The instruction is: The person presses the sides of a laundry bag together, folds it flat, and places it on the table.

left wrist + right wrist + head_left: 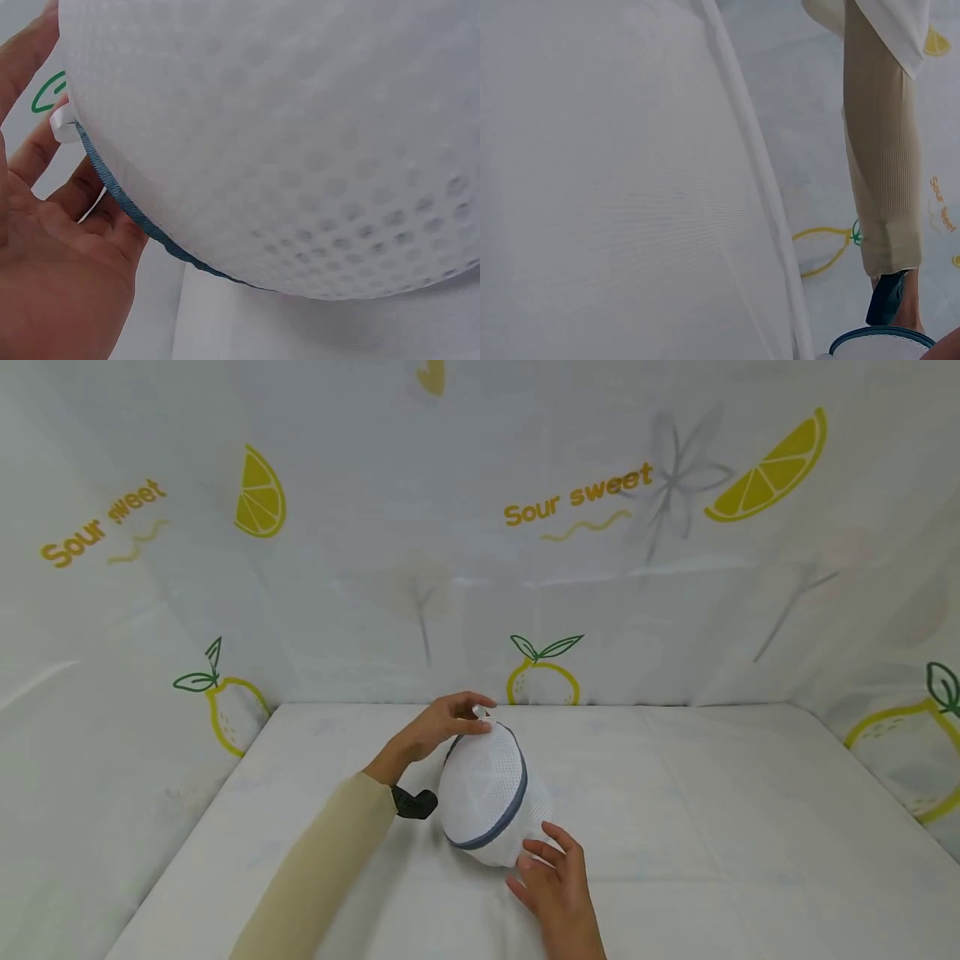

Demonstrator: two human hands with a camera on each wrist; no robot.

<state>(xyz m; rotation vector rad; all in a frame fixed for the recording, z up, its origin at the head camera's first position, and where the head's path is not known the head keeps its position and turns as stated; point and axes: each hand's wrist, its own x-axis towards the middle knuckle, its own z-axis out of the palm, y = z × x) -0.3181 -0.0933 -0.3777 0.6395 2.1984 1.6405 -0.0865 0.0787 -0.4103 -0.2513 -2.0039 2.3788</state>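
Note:
A rounded white mesh laundry bag with blue-grey trim stands tilted on the white table. At its top, my left hand pinches the bag by a small white tab, thumb in front and fingers behind. In the left wrist view the mesh side fills most of the picture, with the palm beside the trim. My right hand is at the lower right side of the bag, fingers spread and loosely bent, fingertips right at the mesh. Only the bag's trimmed edge shows low in the right wrist view.
The table is covered with a white cloth. Behind and beside it hang pale sheets printed with lemons and lettering. A dark wrist strap sits at the left cuff, close to the bag.

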